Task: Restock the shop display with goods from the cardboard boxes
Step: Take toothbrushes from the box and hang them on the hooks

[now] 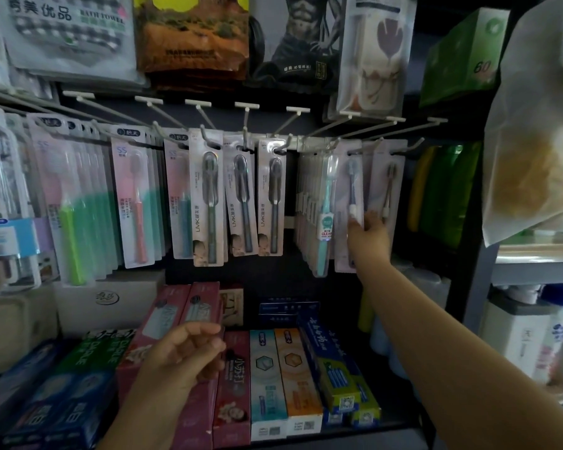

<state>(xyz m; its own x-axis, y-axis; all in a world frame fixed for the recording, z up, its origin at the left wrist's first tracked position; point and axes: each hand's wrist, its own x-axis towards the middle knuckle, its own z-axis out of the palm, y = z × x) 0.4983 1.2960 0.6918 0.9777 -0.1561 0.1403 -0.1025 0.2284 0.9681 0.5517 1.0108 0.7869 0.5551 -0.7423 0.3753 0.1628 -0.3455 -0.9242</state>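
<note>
A row of toothbrush packs hangs from white pegs across the display wall. My right hand reaches up to a pale pack with a purple toothbrush on a right-hand peg and pinches its lower edge between thumb and fingers. Beside it hang a teal toothbrush pack and a pack with a brown brush. My left hand hovers with loosely curled fingers, holding nothing, above the pink toothpaste boxes on the shelf below. No cardboard box is in view.
Toothpaste boxes in green, blue, white and orange lie side by side on the lower shelf. Grey LMK toothbrush packs hang in the middle. Bagged towels hang above. A frosted bag hangs close at the right, over another shelf unit.
</note>
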